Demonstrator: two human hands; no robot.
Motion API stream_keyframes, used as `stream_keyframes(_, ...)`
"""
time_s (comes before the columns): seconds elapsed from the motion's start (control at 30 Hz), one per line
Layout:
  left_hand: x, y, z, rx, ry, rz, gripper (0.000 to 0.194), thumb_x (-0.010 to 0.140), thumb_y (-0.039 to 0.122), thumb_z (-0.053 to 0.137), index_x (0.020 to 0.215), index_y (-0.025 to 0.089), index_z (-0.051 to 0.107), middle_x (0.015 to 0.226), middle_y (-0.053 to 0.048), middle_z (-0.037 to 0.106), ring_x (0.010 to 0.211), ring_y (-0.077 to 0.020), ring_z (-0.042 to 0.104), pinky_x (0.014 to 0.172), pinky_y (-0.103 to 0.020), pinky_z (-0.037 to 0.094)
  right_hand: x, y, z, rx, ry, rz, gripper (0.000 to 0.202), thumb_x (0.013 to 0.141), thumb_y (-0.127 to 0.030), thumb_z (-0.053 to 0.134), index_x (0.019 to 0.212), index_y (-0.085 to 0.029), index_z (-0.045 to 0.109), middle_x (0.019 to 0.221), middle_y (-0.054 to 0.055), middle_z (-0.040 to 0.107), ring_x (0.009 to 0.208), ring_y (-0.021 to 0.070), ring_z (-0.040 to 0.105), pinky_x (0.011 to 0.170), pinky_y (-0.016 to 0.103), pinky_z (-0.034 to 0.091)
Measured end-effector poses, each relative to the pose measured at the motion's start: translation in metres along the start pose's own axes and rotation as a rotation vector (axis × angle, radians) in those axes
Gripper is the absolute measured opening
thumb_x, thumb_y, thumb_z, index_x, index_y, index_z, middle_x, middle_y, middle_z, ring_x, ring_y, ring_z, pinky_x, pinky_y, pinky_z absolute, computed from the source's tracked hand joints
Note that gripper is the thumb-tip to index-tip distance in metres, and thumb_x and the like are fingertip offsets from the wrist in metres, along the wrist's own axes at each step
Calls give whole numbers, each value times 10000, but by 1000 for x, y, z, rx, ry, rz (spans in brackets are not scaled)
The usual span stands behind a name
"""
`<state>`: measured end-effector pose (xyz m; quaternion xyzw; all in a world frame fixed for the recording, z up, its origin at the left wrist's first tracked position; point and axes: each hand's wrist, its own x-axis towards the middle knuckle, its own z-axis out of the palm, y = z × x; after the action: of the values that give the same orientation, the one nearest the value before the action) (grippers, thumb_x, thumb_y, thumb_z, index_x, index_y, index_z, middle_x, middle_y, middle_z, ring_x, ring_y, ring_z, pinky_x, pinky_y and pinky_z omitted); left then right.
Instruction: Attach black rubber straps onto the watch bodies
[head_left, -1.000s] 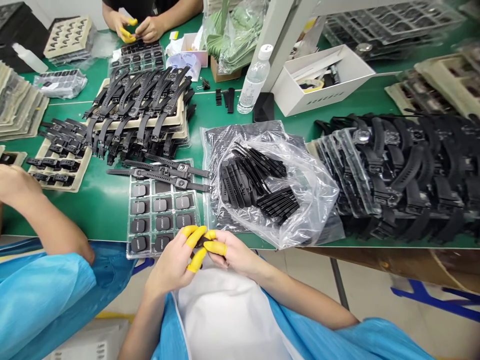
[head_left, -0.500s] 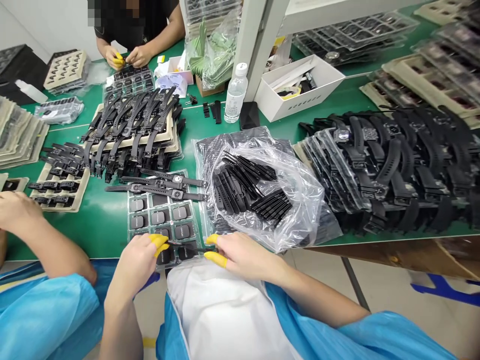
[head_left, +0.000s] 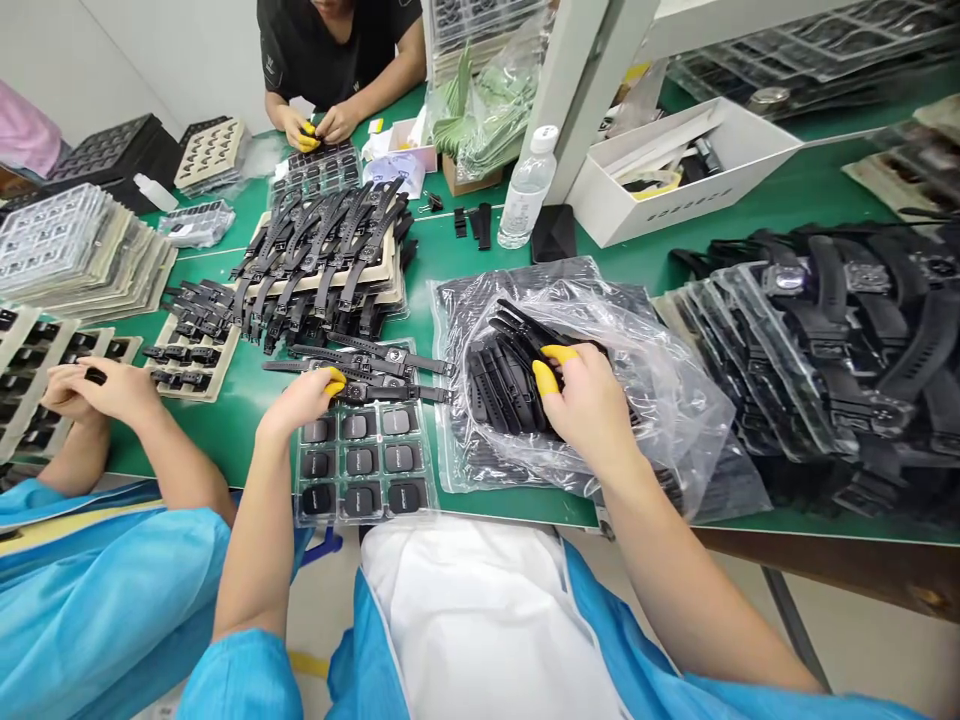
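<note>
My left hand (head_left: 300, 402) is closed at the row of black watches (head_left: 390, 355), its yellow-covered fingertips pinching one that lies across the clear tray's far end. Square black watch faces sit in the pockets of this clear tray (head_left: 379, 442) below the hand. My right hand (head_left: 592, 405) reaches into an open plastic bag (head_left: 675, 370). Its yellow-covered thumb and finger close on a black watch strap among the bundled straps (head_left: 501, 385); the other fingers and the strap's far end are hidden.
Trays stacked with strapped watches (head_left: 322, 240) stand ahead left, more (head_left: 825, 330) at right. A water bottle (head_left: 529, 190), phone (head_left: 553, 232) and white box (head_left: 686, 180) lie behind the bag. Co-workers' hands (head_left: 112, 388) work at left and across the table (head_left: 319, 128).
My hands have parted from the strap piece held between them near the table's edge. The left moved up to the watches, the right into the strap bag. The view shifted left.
</note>
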<state>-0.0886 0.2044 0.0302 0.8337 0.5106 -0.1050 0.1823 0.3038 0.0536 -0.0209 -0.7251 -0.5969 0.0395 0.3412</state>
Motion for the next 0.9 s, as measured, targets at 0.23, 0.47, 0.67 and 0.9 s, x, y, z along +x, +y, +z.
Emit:
stream_keyframes(0.23, 2, -4, 7, 30, 78, 27, 185, 963, 198, 490, 997, 197, 672, 1089, -97, 749, 1011, -272, 661, 943, -385, 473, -1, 8, 3, 79, 13, 10, 285, 1010, -306, 493, 1160, -205, 713, 1073, 150, 659, 987, 332, 650, 898, 483, 542)
stream_keyframes(0.47, -5, -9, 26, 80, 343, -25, 238, 987, 342, 588, 1121, 147, 614, 1270, -204, 624, 1283, -360, 489, 1120, -529, 365, 0, 12, 4, 112, 13, 23, 283, 997, -294, 509, 1158, -196, 719, 1125, 168, 689, 1050, 343, 659, 942, 498, 533)
stream_keyframes(0.67, -38, -22, 22, 215, 285, -107, 202, 990, 310, 542, 1081, 173, 660, 1158, -163, 660, 1147, -345, 560, 961, -467, 482, 2, 17, 6, 135, 31, 69, 291, 979, -284, 490, 1111, -172, 725, 1175, 207, 705, 1094, 365, 657, 966, 525, 517)
stream_keyframes(0.9, -45, -11, 30, 180, 248, -138, 251, 939, 253, 529, 1086, 142, 700, 1177, -211, 667, 1192, -392, 552, 979, -529, 479, 4, 13, 3, 141, 145, 182, 255, 972, -335, 502, 1051, -199, 703, 1110, 191, 743, 1059, 351, 685, 950, 524, 522)
